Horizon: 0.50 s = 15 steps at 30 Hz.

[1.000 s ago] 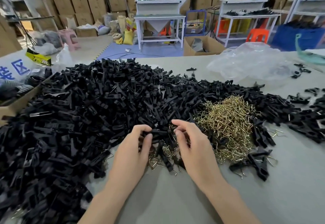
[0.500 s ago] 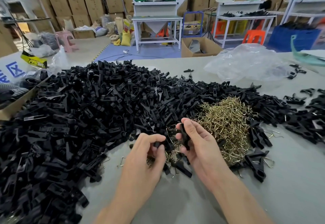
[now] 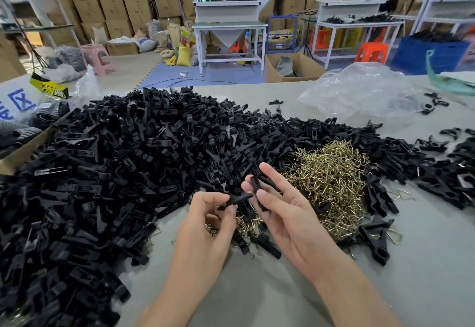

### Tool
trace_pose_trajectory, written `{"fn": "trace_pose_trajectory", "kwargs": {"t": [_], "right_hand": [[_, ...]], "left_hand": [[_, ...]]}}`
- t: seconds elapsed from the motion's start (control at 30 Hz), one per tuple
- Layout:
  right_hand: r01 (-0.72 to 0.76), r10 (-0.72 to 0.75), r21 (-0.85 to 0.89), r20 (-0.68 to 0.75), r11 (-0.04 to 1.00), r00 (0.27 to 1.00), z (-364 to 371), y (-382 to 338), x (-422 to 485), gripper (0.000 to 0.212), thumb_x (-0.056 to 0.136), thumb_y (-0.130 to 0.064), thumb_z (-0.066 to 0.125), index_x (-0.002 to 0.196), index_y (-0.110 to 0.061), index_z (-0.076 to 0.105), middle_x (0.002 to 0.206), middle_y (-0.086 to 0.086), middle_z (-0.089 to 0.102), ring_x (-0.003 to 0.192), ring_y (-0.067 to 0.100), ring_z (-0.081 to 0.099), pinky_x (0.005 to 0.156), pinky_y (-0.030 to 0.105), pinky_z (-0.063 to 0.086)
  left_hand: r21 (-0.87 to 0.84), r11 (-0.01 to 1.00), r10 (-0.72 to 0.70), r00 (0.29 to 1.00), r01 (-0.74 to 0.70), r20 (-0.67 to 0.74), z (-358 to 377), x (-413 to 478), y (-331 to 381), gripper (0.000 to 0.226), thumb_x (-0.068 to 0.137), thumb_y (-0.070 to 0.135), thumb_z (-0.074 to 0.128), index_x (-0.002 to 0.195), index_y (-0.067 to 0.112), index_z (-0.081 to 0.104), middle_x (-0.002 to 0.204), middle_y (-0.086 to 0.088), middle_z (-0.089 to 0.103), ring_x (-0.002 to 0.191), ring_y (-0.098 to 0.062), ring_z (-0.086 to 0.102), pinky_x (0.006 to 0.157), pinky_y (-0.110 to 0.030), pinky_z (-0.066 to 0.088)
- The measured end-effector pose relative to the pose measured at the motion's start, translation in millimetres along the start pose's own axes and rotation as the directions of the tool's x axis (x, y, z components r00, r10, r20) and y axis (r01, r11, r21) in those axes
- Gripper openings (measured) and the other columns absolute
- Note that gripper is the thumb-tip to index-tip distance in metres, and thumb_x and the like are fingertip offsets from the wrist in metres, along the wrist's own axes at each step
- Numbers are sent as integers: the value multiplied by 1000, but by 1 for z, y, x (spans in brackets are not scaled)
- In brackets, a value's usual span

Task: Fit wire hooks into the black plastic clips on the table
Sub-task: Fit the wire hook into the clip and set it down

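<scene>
my left hand (image 3: pixel 205 226) pinches a black clip (image 3: pixel 237 199) between thumb and fingertips, above the counter (image 3: pixel 424 288). my right hand (image 3: pixel 290 216) holds a second clip (image 3: pixel 261 181) against its fingers, thumb pressed on it; the two clips nearly touch. a heap of black clips (image 3: pixel 115 172) lies to my left, the brass wire hooks (image 3: pixel 331 185) are piled just right of my hands, and a clear plastic bag (image 3: pixel 359 92) lies farther back.
</scene>
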State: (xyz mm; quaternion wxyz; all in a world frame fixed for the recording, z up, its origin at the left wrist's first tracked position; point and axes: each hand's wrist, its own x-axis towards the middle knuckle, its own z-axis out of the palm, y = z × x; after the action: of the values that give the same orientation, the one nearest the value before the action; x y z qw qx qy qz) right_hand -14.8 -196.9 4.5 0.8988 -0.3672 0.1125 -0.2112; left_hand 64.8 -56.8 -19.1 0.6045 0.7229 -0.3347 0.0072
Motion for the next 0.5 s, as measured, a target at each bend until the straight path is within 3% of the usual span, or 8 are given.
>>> {"fn": "trace_pose_trajectory", "kwargs": {"t": [0.1, 0.2, 0.33, 0.43, 0.5], "right_hand": [[21, -21, -47, 10, 999, 1000, -2, 3, 0, 68, 81, 12, 62, 140, -19, 54, 119, 15, 70, 111, 27, 70, 88, 33, 59], [33, -30, -113, 26, 993, 999, -2, 6, 0, 70, 79, 9, 69, 140, -22, 56, 115, 12, 68, 112, 31, 70, 90, 36, 59], [74, -67, -276, 37, 958, 997, 0, 8, 0, 51, 70, -11, 81, 118, -28, 72, 100, 1, 74, 111, 31, 70, 92, 36, 58], [103, -92, -415, 45, 904, 995, 2, 9, -2, 37, 72, -20, 81, 107, -30, 75, 99, 1, 74, 102, 27, 72, 95, 43, 57], [107, -98, -437, 45, 893, 994, 4, 8, -3, 30, 78, -14, 79, 104, -28, 76, 94, 0, 74, 93, 22, 73, 86, 38, 60]], "left_hand": [[-80, 995, -53, 998, 54, 22, 1, 1, 2, 14, 91, 36, 63, 99, 44, 55, 92, 10, 70, 87, -12, 66, 74, -24, 50], [-222, 970, -89, 993, 104, 74, 2, 1, 6, 21, 92, 37, 55, 112, 44, 60, 96, 6, 74, 91, -12, 69, 79, -22, 53], [-390, 900, -156, 979, 197, 134, 3, 2, 8, 28, 92, 32, 51, 112, 34, 70, 89, -3, 74, 78, -14, 67, 70, -21, 55], [-350, 922, -127, 982, 169, 138, 4, 0, 9, 29, 94, 33, 46, 106, 43, 70, 86, -3, 73, 75, -13, 65, 68, -20, 54], [-252, 962, -81, 989, 111, 124, 3, -2, 8, 27, 97, 34, 44, 107, 44, 67, 87, 2, 73, 77, -11, 66, 70, -19, 52]]}}
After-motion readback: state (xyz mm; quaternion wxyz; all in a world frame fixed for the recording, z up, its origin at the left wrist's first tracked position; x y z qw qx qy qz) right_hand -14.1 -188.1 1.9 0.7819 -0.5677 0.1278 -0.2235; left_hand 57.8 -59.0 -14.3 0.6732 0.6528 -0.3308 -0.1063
